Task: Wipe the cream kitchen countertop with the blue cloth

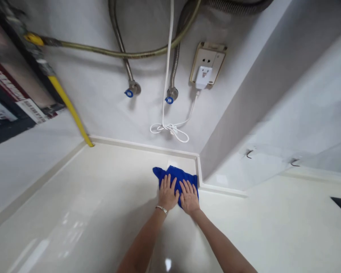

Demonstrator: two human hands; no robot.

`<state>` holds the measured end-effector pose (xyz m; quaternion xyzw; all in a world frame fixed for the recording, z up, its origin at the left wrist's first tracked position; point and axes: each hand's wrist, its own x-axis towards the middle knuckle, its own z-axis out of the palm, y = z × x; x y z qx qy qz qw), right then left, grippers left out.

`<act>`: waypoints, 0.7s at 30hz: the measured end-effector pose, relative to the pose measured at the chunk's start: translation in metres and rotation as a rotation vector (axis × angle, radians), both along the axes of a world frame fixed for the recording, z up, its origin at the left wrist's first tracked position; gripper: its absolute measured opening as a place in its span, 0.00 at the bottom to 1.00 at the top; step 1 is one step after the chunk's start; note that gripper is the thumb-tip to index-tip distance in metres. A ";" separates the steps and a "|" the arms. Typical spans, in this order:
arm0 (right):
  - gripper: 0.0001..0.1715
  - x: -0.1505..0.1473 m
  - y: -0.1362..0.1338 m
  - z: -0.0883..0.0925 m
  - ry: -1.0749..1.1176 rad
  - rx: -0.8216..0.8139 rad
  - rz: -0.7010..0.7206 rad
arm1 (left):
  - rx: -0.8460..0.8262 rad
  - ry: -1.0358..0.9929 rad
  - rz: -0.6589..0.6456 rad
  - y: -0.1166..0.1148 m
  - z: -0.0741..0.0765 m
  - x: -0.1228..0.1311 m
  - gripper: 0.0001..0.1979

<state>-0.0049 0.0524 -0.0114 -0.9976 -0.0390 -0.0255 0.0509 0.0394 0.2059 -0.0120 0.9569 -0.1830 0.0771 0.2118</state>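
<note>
A blue cloth (179, 175) lies on the glossy white surface (116, 178), close against the raised edge at the inner corner. My left hand (168, 192) rests flat on its left part, fingers spread and pointing at the wall, with a bracelet at the wrist. Beside it, my right hand (189, 196) presses flat on the cloth's right part, fingers also stretched out. The two thumbs are near each other over the cloth.
On the wall hang a tied white cable (173, 129), a socket with a plug (204, 77) and two blue-handled valves (129, 93) (169, 100). A yellow pipe (71, 108) meets the surface at left. Two hooks (249, 153) (294, 162) project at right.
</note>
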 end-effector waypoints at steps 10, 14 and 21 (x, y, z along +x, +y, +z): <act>0.37 -0.127 -0.012 -0.036 -0.206 0.026 0.054 | 0.038 -0.103 -0.070 0.006 -0.017 -0.124 0.37; 0.42 -0.168 -0.022 -0.055 -0.370 0.029 0.118 | 0.020 0.033 -0.135 0.013 -0.028 -0.171 0.39; 0.42 -0.216 -0.041 -0.057 -0.441 0.093 0.130 | 0.057 0.228 -0.392 0.032 0.012 -0.171 0.42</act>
